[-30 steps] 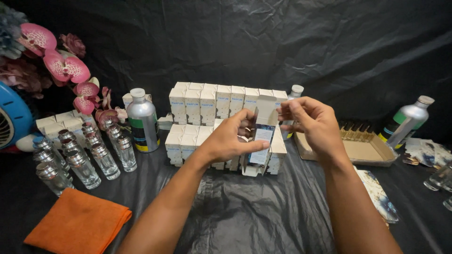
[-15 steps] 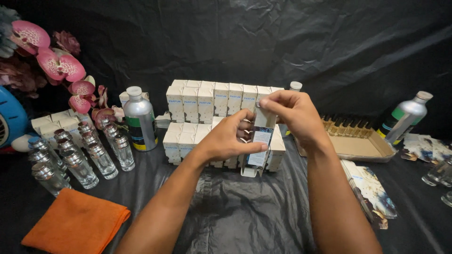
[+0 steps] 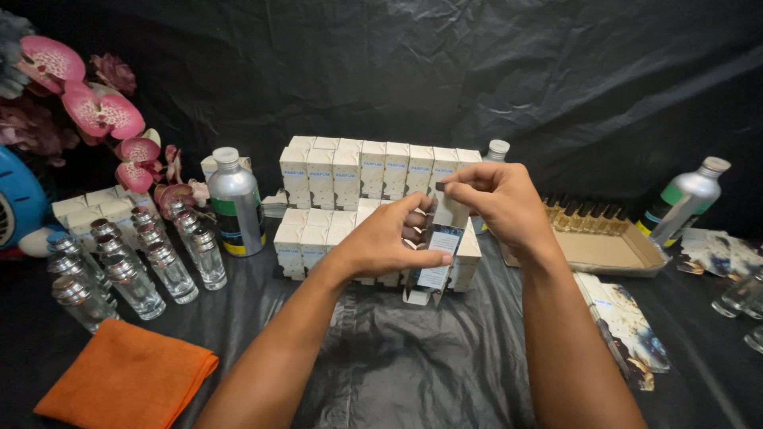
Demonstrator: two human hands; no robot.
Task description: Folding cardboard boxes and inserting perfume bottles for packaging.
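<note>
My left hand [image 3: 389, 238] grips a small upright carton [image 3: 435, 266] with a white and dark printed face, its bottom flap hanging open. My right hand [image 3: 497, 202] is just above the carton's top, fingers pinched on something small and dark at the opening; whether it is a bottle cap or a flap I cannot tell. Right behind both hands stand two rows of matching white cartons [image 3: 350, 171], stacked in steps.
Several empty glass spray bottles [image 3: 135, 262] stand at left beside a silver metal bottle [image 3: 234, 202] and pink artificial orchids [image 3: 87, 103]. An orange cloth [image 3: 127, 377] lies front left. A cardboard tray [image 3: 604, 246] of filled bottles, another silver bottle [image 3: 687, 199] and flat printed cartons [image 3: 628, 318] are at right.
My right hand has moved left and down from beside the carton to its top. The left hand keeps holding the carton in about the same place.
</note>
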